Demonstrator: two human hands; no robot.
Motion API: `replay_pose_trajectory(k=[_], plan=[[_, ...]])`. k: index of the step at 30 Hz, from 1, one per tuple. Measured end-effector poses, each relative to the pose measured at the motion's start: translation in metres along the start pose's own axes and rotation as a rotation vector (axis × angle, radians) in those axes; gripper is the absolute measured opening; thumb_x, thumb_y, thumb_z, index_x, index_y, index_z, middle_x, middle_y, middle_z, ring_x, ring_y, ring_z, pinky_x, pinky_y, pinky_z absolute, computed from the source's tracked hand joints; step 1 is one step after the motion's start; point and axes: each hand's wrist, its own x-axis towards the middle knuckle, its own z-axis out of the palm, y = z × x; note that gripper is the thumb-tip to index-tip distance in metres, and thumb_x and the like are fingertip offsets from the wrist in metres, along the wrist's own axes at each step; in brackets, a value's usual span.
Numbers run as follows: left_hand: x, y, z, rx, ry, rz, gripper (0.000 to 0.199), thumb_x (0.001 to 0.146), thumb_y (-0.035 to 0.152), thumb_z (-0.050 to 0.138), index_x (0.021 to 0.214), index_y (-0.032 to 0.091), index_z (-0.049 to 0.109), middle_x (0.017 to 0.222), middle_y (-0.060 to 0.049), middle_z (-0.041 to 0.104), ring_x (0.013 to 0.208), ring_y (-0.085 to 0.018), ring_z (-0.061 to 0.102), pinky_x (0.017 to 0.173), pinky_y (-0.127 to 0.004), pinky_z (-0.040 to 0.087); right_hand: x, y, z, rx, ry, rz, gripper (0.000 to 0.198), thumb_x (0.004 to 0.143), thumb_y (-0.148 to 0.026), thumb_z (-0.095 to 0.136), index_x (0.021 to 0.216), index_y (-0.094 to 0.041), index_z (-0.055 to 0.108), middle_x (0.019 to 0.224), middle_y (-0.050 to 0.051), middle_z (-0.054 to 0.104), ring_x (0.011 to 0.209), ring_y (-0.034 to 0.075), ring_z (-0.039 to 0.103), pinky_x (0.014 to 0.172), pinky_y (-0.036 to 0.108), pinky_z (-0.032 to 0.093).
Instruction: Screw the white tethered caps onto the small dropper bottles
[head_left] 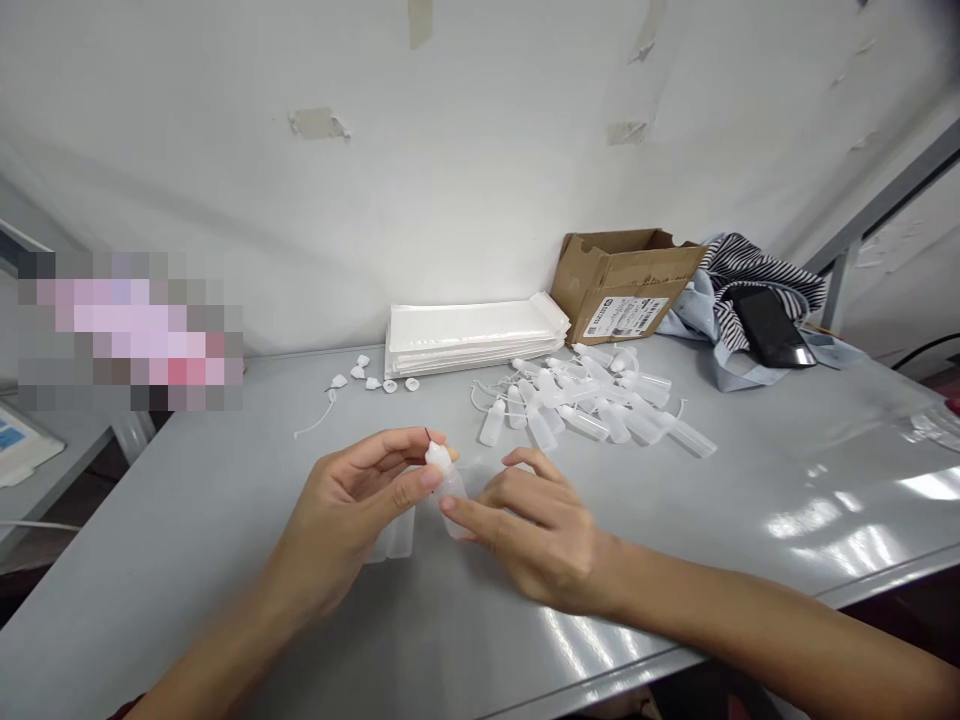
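Left hand (330,515) pinches a white cap (438,456), right hand (544,530) grips its translucent bottle (454,485), contents unclear.

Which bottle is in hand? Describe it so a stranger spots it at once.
On the grey table, come nearer from the bottle heap to the left hand and right hand. Between them tilts the bottle, white cap uppermost. Unlike the rest, it is held by both.

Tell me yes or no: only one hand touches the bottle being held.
No, the left hand pinches the white top of the bottle while the right hand holds its lower body.
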Motion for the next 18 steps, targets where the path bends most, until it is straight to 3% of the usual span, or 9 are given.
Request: replay_pose_trajectory(k=[4,9,13,16,18], plan=[[0.0,0.0,-0.001,0.045,-0.052,-0.048,0.022,0.07,0.03,0.078,0.089,0.023,0.073,0.092,-0.004,0.072,0.088,-0.019,0.063,0.073,-0.024,0.05,-0.002,-0.006,-0.003,0.004,-0.034,-0.05,0.03,0.082,-0.002,0.048,0.106,-0.012,0.062,0.06,-0.004,0.057,0.054,0.01,0.052,0.078,0.034,0.046],[-0.003,0.002,0.002,-0.002,-0.126,-0.161,0.021,0.07,0.031,0.078,0.088,0.023,0.073,0.085,-0.002,0.071,0.082,-0.016,0.063,0.069,-0.021,0.049,0.001,-0.01,-0.009,0.023,-0.103,-0.105,0.03,0.081,-0.002,0.045,0.104,-0.01,0.064,0.057,-0.003,0.057,0.051,0.011,0.051,0.076,0.035,0.046],[-0.004,0.002,0.004,-0.079,-0.062,-0.234,0.021,0.07,0.031,0.079,0.088,0.024,0.072,0.082,0.0,0.07,0.081,-0.013,0.062,0.072,-0.018,0.048,0.001,-0.012,-0.011,0.089,-0.077,-0.143,0.028,0.084,-0.003,0.043,0.102,-0.007,0.064,0.056,-0.001,0.058,0.049,0.011,0.052,0.072,0.035,0.048],[-0.001,0.002,0.002,-0.175,0.02,-0.247,0.019,0.069,0.029,0.08,0.086,0.023,0.073,0.084,0.0,0.071,0.081,-0.013,0.063,0.073,-0.018,0.049,-0.008,-0.015,-0.01,0.175,0.021,-0.068,0.022,0.088,-0.008,0.048,0.103,-0.008,0.063,0.054,-0.002,0.059,0.048,0.011,0.054,0.063,0.03,0.049],[0.002,0.003,0.0,-0.225,0.06,-0.261,0.018,0.069,0.028,0.08,0.085,0.023,0.074,0.085,0.0,0.071,0.079,-0.013,0.064,0.071,-0.018,0.051,-0.02,-0.017,-0.01,0.237,-0.106,-0.008,0.018,0.092,-0.018,0.05,0.102,-0.013,0.064,0.054,-0.002,0.059,0.05,0.012,0.057,0.056,0.027,0.049]])
